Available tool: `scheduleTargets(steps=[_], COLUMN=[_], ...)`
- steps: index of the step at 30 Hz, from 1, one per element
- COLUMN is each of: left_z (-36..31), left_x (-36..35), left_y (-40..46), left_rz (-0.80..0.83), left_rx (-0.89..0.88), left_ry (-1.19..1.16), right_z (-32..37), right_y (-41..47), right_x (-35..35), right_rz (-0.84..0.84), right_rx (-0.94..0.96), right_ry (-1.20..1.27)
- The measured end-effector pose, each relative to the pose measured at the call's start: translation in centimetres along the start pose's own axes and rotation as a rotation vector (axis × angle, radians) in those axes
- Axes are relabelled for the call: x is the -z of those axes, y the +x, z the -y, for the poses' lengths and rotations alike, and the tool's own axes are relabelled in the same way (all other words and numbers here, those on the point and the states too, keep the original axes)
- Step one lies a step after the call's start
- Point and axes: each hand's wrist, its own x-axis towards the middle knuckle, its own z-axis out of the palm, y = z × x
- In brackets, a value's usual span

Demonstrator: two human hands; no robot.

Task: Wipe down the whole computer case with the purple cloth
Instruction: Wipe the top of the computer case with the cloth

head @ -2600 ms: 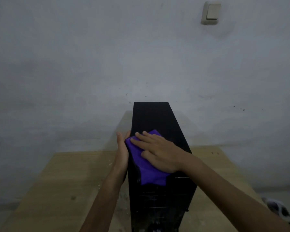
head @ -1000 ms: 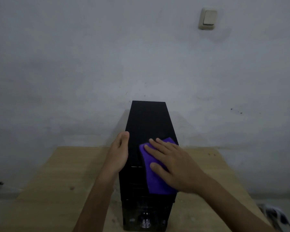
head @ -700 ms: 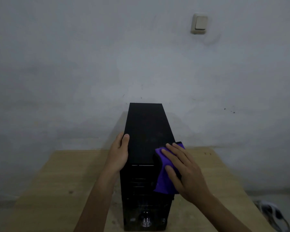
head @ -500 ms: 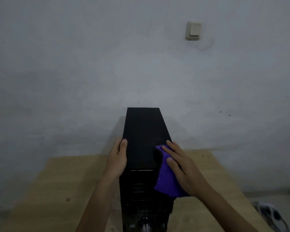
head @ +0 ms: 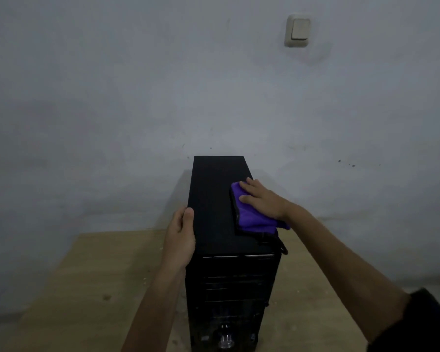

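Note:
A tall black computer case (head: 215, 209) stands upright on a wooden table (head: 92, 280), its drive-bay front facing me. The purple cloth (head: 252, 218) lies over the top's right edge, with a black loop hanging from its near corner. My right hand (head: 262, 199) presses flat on the cloth, fingers straight and pointing left across the top. My left hand (head: 181, 237) holds the case's upper left edge, thumb on the top panel and fingers down the left side. The case's right and rear sides are hidden.
A grey wall (head: 137, 97) rises right behind the table and the case. A light switch (head: 297, 30) is mounted high on it. Bare tabletop lies left and right of the case.
My right hand has slid the cloth from the front upper right corner back along the top's right edge toward the wall. My left hand has kept its hold on the left edge.

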Motion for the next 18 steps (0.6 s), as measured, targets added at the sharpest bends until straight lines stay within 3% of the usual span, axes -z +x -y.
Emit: scheduleTargets(steps=[9,12,15,18], left_z=[0.8,0.8,0.8,0.6], left_x=[-0.1,0.3,0.7,0.7], left_y=[-0.2,-0.5,-0.4,-0.4], left_rz=[-0.001,-0.009,-0.003,0.011], left_rx=[0.017,0.022,0.012,0.006], left_ry=[-0.073,-0.085,-0.069,-0.055], right_z=[-0.5,-0.4,0.0,0.5], right_y=[-8.2,-12.1,-13.4,-12.1], right_x=[-2.2,-4.0,-5.7,-5.2], right_rz=[-0.024,-0.102,-0.196,-0.151], right_rx=[0.093,0.146,0.152,0.105], right_ry=[0.069,0.099,0.012,-0.078])
